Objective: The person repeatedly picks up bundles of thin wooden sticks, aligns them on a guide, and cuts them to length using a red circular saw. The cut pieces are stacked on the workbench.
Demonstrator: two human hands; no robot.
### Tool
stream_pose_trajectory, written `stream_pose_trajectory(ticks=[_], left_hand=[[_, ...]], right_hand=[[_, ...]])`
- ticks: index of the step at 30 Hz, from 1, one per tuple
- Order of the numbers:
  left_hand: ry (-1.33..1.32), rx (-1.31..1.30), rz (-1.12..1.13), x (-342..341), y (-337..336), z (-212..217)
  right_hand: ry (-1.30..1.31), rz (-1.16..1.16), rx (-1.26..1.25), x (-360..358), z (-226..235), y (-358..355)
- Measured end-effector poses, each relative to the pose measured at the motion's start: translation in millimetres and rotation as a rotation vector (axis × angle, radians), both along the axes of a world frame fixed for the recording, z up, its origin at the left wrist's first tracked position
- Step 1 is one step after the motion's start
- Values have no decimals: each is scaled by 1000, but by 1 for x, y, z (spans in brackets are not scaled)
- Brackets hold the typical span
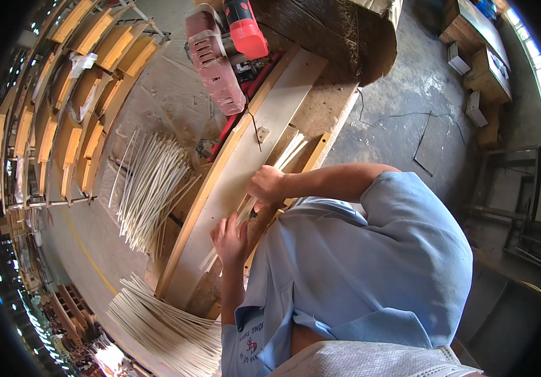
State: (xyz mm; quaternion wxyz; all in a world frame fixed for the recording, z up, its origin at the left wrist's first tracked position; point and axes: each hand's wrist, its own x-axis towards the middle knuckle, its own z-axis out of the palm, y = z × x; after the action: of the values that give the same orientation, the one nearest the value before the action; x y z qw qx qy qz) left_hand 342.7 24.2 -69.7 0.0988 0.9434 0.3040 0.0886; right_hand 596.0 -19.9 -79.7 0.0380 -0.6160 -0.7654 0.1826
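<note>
A small bundle of thin pale wooden strips (290,152) lies slantwise along the near side of the long board, in front of my body. My right hand (267,185) is closed around the middle of the bundle, and the pale ends stick out beyond it. Nearer to me, my left hand (228,239) curls its bent fingers over the lower part of the same strips, whose ends show below the palm. My left fingertips are partly hidden. Under both hands runs the long flat board (223,182) with a yellowish wooden fence.
A red and grey power saw (217,63) stands at the board's far end, beside a thin bent rod (254,125). Loose strips are heaped at left (154,188), and another pile (167,327) lies at the lower left. A rack (85,94) with wooden parts stands far left.
</note>
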Motion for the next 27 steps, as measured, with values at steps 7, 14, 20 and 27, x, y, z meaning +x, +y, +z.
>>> stream_pose_trajectory(ticks=[7, 14, 20, 27], left_hand=[[-39, -151, 60, 3, -12, -9], [-143, -194, 52, 5, -13, -2], [-160, -207, 61, 5, -10, -3], [-140, -158, 34, 6, -7, -1]], right_hand=[[165, -22, 124, 6, -13, -12], [263, -19, 473, 11, -21, -27], [146, 51, 442, 25, -16, -27], [39, 82, 560, 21, -3, -28]])
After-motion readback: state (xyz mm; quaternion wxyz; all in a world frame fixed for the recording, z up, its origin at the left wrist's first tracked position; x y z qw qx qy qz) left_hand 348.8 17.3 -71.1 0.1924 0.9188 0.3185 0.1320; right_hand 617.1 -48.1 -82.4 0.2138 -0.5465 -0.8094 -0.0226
